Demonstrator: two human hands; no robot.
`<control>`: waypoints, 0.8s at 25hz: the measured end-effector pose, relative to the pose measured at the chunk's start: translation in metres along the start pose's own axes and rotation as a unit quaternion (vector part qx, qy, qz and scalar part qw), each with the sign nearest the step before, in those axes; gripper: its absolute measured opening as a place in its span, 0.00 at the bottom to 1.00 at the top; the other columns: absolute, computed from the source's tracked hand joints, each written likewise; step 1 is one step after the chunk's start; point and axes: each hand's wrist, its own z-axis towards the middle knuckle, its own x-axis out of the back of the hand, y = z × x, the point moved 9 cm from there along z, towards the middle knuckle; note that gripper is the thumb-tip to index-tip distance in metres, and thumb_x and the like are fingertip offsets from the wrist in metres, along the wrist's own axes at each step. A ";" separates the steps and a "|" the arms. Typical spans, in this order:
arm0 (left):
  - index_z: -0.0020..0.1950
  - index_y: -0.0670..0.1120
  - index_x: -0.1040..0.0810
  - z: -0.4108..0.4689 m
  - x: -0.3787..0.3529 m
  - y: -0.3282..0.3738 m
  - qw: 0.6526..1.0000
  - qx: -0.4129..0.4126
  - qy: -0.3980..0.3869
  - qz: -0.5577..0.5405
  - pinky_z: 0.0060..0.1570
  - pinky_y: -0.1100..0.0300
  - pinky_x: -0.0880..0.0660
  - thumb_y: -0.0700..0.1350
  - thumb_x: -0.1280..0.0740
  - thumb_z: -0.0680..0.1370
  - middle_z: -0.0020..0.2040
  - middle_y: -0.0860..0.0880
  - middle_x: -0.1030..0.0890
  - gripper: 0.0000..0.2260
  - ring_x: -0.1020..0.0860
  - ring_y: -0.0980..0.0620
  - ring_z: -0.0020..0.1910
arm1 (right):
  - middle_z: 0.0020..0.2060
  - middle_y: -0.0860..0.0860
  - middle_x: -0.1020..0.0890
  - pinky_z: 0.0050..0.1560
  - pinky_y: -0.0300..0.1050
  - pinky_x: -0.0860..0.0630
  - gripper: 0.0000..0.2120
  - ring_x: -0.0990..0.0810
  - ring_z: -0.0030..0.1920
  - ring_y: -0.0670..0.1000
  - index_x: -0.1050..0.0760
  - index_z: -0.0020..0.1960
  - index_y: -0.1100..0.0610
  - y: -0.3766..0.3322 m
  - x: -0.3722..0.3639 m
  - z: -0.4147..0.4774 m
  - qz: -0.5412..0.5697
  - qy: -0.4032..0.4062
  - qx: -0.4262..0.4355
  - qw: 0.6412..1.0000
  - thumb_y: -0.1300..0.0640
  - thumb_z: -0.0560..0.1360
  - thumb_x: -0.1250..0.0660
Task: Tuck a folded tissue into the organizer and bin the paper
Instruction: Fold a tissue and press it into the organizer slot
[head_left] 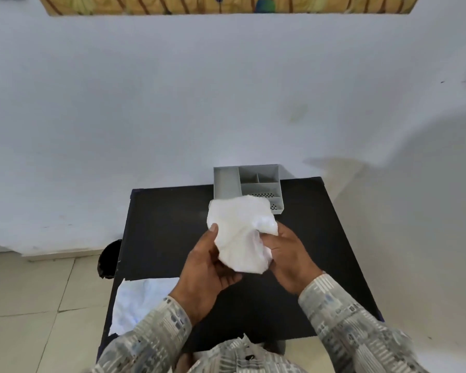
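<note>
tissue (241,235) held up over the black table (307,238), white, soft and rumpled, pinched between both hands. left hand (207,267) grips its left edge: thumb tip pressed on the upper left corner of the sheet, the other fingers curled behind and under, mostly hidden by the tissue. right hand (288,254) grips the right side: fingers folded in against the crumpled lower right part, thumb lying along the sheet's edge. top of the tissue spreads out flat above both thumbs; bottom bunches down between the two palms. whether it is folded or only gathered, cannot tell. organizer (249,187), grey plastic with several compartments, stands beyond the fingertips at the far edge of the table, against the pale wall (172,103); the tissue's top edge overlaps its near side in view, but the tissue is raised and looks clear of it. one long compartment on its left, smaller ones on its right, a dotted pattern in the near right one; all look bare as far as visible. paper (137,300), a creased white sheet, lies flat on the table's near left corner, below and left of the left wrist, apart from both hands. dark round bin (109,259) on the tiled floor just beside the table's left edge, left of the left hand. patterned sleeves (361,332) cover both forearms.
</note>
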 end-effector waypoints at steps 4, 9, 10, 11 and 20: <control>0.74 0.42 0.21 0.006 -0.028 -0.003 0.999 0.014 -0.016 -0.025 0.70 0.36 0.25 0.48 0.32 0.82 0.67 0.37 0.15 0.21 0.18 0.35 0.67 | 0.61 0.56 0.12 0.67 0.67 0.21 0.16 0.14 0.62 0.59 0.21 0.70 0.53 0.002 0.022 -0.016 0.011 -0.091 -0.084 0.992 0.53 0.84 0.34; 0.70 0.43 0.19 0.013 -0.070 0.013 0.998 -0.053 -0.013 -0.010 0.60 0.38 0.17 0.51 0.33 0.84 0.63 0.37 0.14 0.17 0.14 0.38 0.60 | 0.61 0.51 0.12 0.60 0.65 0.17 0.17 0.13 0.61 0.56 0.23 0.69 0.46 -0.008 0.040 -0.032 0.025 -0.094 -0.018 0.995 0.55 0.81 0.29; 0.70 0.43 0.19 0.014 -0.078 0.016 0.998 -0.059 -0.006 -0.004 0.60 0.38 0.17 0.52 0.34 0.85 0.65 0.36 0.15 0.18 0.14 0.37 0.61 | 0.59 0.48 0.12 0.56 0.61 0.14 0.17 0.13 0.60 0.54 0.22 0.67 0.44 -0.014 0.049 -0.033 -0.050 -0.073 0.017 0.996 0.57 0.81 0.28; 0.71 0.42 0.20 0.016 -0.083 0.020 0.998 -0.068 -0.002 -0.012 0.60 0.38 0.17 0.54 0.35 0.85 0.67 0.35 0.16 0.20 0.14 0.37 0.62 | 0.57 0.47 0.12 0.52 0.60 0.13 0.15 0.12 0.57 0.52 0.22 0.65 0.43 -0.018 0.056 -0.033 -0.093 -0.057 0.035 0.993 0.57 0.81 0.28; 0.70 0.48 0.21 0.006 -0.097 0.015 0.979 -0.140 -0.025 0.147 0.56 0.36 0.16 0.36 0.27 0.80 0.61 0.42 0.13 0.19 0.14 0.39 0.60 | 0.57 0.49 0.13 0.43 0.52 0.12 0.15 0.11 0.49 0.51 0.24 0.68 0.47 -0.063 0.062 -0.022 -0.285 0.018 0.176 0.942 0.50 0.81 0.30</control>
